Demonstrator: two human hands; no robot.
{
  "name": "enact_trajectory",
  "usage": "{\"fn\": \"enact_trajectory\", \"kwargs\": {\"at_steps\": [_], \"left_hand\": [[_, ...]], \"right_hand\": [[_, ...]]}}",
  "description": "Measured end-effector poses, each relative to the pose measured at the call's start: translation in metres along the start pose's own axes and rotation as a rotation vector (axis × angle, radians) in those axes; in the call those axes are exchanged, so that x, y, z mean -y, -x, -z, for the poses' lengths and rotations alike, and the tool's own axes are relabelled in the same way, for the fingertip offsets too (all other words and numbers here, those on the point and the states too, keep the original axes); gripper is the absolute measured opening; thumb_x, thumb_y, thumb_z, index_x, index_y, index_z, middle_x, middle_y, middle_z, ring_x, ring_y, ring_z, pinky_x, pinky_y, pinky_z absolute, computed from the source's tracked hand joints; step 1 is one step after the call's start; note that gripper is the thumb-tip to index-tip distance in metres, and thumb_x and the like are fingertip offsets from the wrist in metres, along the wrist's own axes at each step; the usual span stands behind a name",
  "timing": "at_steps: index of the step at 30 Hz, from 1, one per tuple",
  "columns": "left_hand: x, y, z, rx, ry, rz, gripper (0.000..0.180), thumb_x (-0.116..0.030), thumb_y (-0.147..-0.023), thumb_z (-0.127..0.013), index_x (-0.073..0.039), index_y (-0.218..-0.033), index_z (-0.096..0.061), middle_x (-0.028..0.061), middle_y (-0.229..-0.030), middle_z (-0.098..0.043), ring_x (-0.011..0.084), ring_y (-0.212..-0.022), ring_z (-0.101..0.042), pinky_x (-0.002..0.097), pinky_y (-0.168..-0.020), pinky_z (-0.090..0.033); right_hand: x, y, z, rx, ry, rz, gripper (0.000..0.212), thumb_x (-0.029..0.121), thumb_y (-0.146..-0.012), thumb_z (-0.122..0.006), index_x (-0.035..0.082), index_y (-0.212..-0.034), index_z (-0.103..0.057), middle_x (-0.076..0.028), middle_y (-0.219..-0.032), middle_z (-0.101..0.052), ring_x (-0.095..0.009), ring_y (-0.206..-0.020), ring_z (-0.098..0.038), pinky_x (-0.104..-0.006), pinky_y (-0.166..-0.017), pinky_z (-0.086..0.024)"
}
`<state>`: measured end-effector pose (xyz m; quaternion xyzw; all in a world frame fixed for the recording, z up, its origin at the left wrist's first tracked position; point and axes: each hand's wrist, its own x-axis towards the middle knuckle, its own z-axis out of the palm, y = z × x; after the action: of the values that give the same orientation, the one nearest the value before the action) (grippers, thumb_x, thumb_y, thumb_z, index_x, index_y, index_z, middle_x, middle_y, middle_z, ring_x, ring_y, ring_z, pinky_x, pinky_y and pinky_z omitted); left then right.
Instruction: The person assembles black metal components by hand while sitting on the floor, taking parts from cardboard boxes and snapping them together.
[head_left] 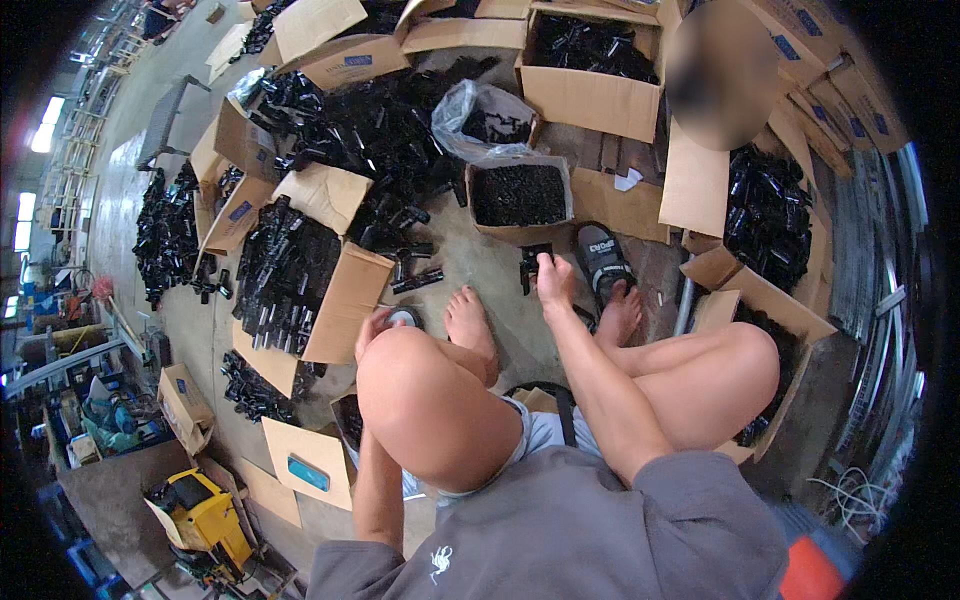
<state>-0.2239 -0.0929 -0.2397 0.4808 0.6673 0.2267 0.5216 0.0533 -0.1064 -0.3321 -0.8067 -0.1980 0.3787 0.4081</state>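
Knees up and grey shirt in the way, so that's most of what you get looking down at me squatting on the concrete floor [480,270]. Everything else I'll place off the big open carton [300,280] of black parts to my left, since it's the largest thing within reach. It lies tipped with its flaps spread, I'd guess so the pieces can be raked out sideways instead of lifted. Beyond it, further from me, is the loose heap of black fittings [370,130], just dumped on the floor where there's room. To the right of the carton, past my bare foot, sits a smaller box [520,200] full of tiny dark bits, upright so they don't scatter, with a clear plastic bag [485,115] slumped behind it.

My right hand [553,280] is stretched out to the right of the carton, fingers pinched shut on a small black fitting [529,268] held just above the floor. My left hand [375,330] is tucked against my knee by the carton's near flap, curled around a round roll of something [404,317], probably tape; can't see the fingers well. One slipper [603,258] sits beside the right hand.
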Motion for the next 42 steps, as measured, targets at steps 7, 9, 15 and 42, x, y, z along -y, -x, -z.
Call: {"fn": "enact_trajectory", "kwargs": {"at_steps": [7, 9, 15, 42], "left_hand": [[-0.246, 0.040, 0.060, 0.273, -0.374, -0.742, 0.071, -0.019, -0.085, -0.078, -0.003, -0.146, -0.047, 0.0214, -0.139, -0.058, 0.0280, -0.129, -0.056, 0.0375, -0.100, -0.050], [-0.274, 0.037, 0.037, 0.186, -0.500, -1.088, 0.072, -0.022, -0.086, -0.079, -0.002, -0.147, -0.046, 0.0178, -0.135, -0.063, 0.0274, -0.123, -0.061, 0.0350, -0.097, -0.050], [-0.342, 0.038, -0.016, 0.561, -0.124, -0.617, 0.027, -0.026, -0.098, -0.067, 0.000, -0.092, -0.067, 0.0008, -0.072, -0.067, 0.0057, -0.069, -0.061, 0.0238, -0.060, -0.049], [-0.326, 0.025, -0.065, 0.514, 0.382, -0.524, 0.021, -0.026, -0.090, -0.075, -0.008, -0.087, -0.065, -0.0046, -0.076, -0.059, 0.0041, -0.067, -0.052, 0.0249, -0.064, -0.041]], "right_hand": [[0.199, 0.046, 0.065, 0.622, -0.551, 0.189, 0.018, 0.024, -0.091, -0.058, 0.008, -0.084, -0.065, 0.003, -0.070, -0.057, -0.008, -0.054, -0.052, -0.0247, -0.049, -0.039], [0.269, 0.062, 0.094, 0.795, -0.468, 0.293, 0.017, 0.022, -0.091, -0.060, 0.008, -0.085, -0.067, 0.002, -0.072, -0.060, -0.007, -0.055, -0.053, -0.0247, -0.049, -0.040], [0.375, 0.062, 0.167, 0.668, -0.043, 0.346, 0.032, 0.037, -0.096, -0.066, 0.007, -0.085, -0.069, 0.001, -0.075, -0.064, -0.007, -0.057, -0.057, -0.0235, -0.052, -0.047], [0.317, 0.069, 0.166, 0.352, -0.489, 0.726, 0.021, 0.021, -0.101, -0.062, 0.003, -0.109, -0.069, -0.006, -0.089, -0.072, -0.010, -0.075, -0.065, -0.0241, -0.065, -0.051]]}}
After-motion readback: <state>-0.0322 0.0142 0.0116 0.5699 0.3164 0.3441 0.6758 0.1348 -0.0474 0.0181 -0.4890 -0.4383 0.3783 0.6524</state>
